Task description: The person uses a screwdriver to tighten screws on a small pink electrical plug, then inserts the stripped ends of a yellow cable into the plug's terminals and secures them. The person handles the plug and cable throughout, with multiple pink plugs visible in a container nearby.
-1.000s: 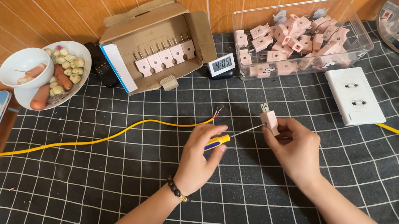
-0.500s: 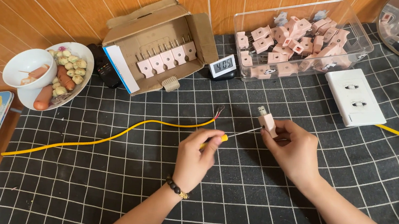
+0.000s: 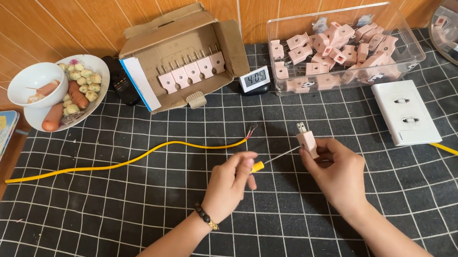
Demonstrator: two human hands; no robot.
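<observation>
Head view: right hand [image 3: 339,172] grips pink plug [image 3: 307,141] above the desk [image 3: 115,219], 2 prongs up. Left hand [image 3: 230,181] pinches yellow-handled screwdriver [image 3: 271,159], tip at the plug's side. Risk: tip slips off the screw, jabs fingers. Yellow cable [image 3: 139,155] lies just beside.

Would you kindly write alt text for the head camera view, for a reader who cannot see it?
A left hand points a yellow-handled screwdriver at a pink two-pin plug held in the right hand, above a black grid-patterned tablecloth. Nearby lie a yellow cable, a cardboard box and a clear tub of plugs.
</observation>
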